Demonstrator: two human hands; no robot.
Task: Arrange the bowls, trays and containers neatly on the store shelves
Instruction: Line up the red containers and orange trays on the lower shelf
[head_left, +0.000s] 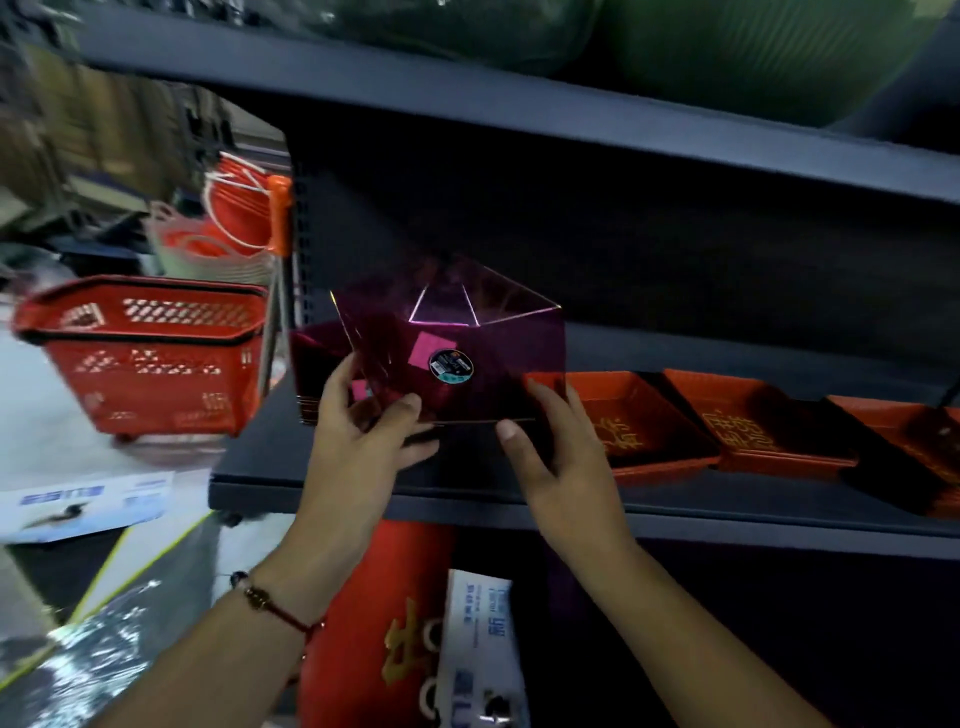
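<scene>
A translucent purple square container (488, 343) with a round sticker and a pink label is tilted up on edge over the dark shelf (322, 483). My left hand (358, 441) grips its lower left corner and my right hand (558, 447) grips its lower right edge. Behind its left side, more purple containers (317, 364) are stacked on the shelf. To the right, three red-orange trays with gold lettering lie in a row: one (644, 426) beside my right hand, a second (753, 421) farther right, and a third (914, 447) at the frame edge.
A red shopping basket (140, 353) stands on the floor at the left, with stacked red baskets (239, 218) behind it. Green bowls (727, 47) fill the shelf above. Below the shelf sit a red item with gold lettering (384, 623) and a white box (478, 644).
</scene>
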